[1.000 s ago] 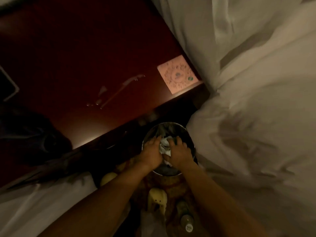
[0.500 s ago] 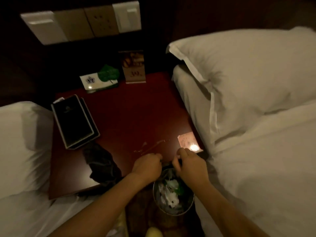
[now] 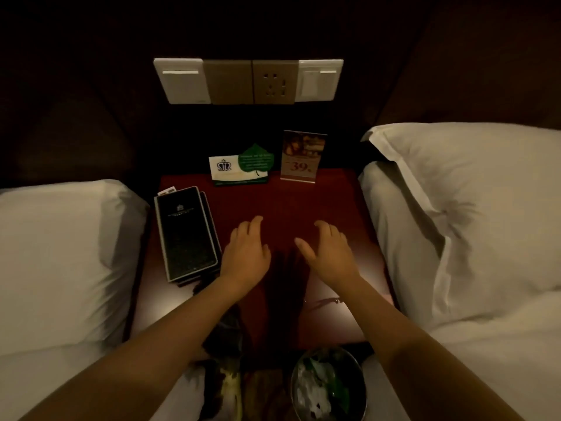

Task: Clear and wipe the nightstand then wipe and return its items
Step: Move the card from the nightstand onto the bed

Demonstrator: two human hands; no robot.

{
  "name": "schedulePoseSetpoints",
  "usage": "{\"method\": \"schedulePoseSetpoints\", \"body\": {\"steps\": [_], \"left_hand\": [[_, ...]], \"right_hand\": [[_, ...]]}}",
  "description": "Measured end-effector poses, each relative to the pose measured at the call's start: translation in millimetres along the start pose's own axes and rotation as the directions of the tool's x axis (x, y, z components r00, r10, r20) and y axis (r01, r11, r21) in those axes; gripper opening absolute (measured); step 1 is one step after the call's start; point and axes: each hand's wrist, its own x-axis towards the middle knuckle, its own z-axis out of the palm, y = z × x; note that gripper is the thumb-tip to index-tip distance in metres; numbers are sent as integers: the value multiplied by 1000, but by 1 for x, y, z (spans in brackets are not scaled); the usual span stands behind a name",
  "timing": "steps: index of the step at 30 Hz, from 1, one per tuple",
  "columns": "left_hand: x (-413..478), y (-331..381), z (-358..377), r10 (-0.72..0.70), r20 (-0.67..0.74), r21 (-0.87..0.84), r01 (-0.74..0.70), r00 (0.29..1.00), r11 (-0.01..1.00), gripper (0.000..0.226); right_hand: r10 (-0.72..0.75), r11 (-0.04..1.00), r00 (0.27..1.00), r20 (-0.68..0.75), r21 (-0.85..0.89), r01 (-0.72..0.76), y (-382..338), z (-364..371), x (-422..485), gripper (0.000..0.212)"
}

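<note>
The dark red nightstand [image 3: 340, 208] stands between two beds. My left hand [image 3: 246, 253] and my right hand [image 3: 329, 253] hover over its middle, fingers relaxed and holding nothing. Black folders [image 3: 186, 232] lie stacked at the left side, just left of my left hand. A white and green leaf card [image 3: 241, 168] and an upright acrylic sign marked 39 [image 3: 302, 156] stand at the back edge. A dark cloth [image 3: 224, 332] lies at the front edge, partly under my left forearm. Something thin and shiny [image 3: 326, 302] lies beside my right forearm.
A round metal bin [image 3: 328, 387] with crumpled tissues sits on the floor below the nightstand's front. White pillows flank it, one on the left [image 3: 60, 253] and one on the right [image 3: 470, 208]. A switch and socket panel [image 3: 249, 82] is on the wall behind.
Both hands left the crumpled tissue in the bin, rose to the nightstand's front edge, then moved forward over its middle. The view tilted up to take in the whole nightstand.
</note>
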Motion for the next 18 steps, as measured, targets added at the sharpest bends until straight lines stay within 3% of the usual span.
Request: {"method": "schedulePoseSetpoints", "body": {"steps": [10,18], "left_hand": [[102,-80,-22,-136,17,-129,137,991,982,70],[197,-120,-22,-256,41,-367,253,966,895,71]], "right_hand": [[56,995,982,179,71,-70,-46,43,109,68],[201,870,959,201,414,-270,-71,85,201,77]]}}
